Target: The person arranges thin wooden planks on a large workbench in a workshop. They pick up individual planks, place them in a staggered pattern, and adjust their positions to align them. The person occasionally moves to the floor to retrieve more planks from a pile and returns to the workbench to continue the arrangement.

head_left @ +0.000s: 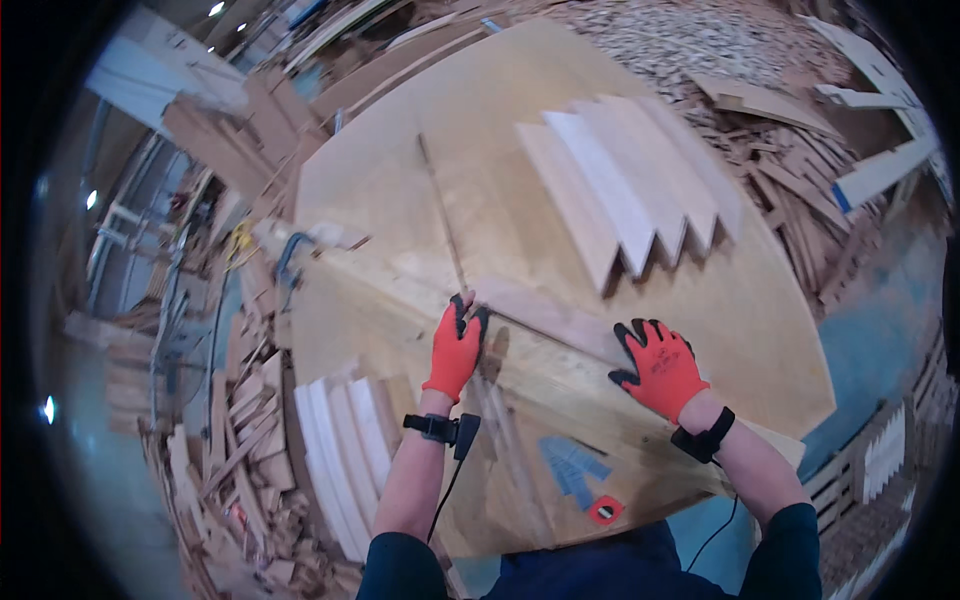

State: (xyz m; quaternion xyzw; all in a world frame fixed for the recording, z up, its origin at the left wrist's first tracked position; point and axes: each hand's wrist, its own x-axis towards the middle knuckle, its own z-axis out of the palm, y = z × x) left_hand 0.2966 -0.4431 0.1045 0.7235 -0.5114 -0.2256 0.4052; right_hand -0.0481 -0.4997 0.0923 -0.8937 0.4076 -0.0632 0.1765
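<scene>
A short, pale wooden board (552,318) lies slantwise on the large plywood-coloured tabletop (370,215), against the edge of a long wooden strip. My left hand (459,345), in a red glove with black fingertips, is closed at the board's left end. My right hand (664,366), gloved the same way, rests at the board's right end with its fingers spread. A long, narrow slot (440,205) runs through the tabletop and ends close to my left fingertips. Whether anything sits in the slot is too small to tell.
Pale boards with pointed ends (625,185) lie side by side at the far right. More boards (345,450) stand at the near left. Blue tape strips (572,468) and a red tag (605,510) lie near me. Wood offcuts (255,400) heap around the table; a blue clamp (290,255) grips its left side.
</scene>
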